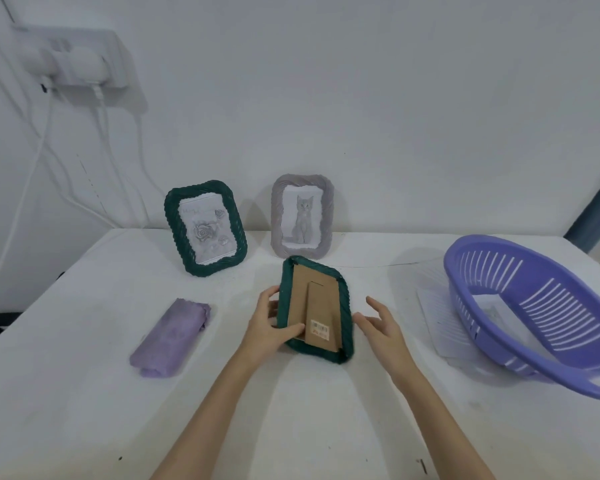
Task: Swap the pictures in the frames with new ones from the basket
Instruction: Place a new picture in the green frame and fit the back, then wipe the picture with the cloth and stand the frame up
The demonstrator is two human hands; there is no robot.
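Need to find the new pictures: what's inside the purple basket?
Inside the purple basket, one sheet of paper shows through its slots; its print is unclear. Another sheet pokes from underneath.

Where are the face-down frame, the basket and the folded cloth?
face-down frame [321, 308]: head view, cardboard back panel.
basket [551, 367]: head view, near side wall.
folded cloth [172, 336]: head view, middle of top fold.

Three frames [205, 227], one basket [534, 317], one cloth [171, 337], two hands [269, 327].
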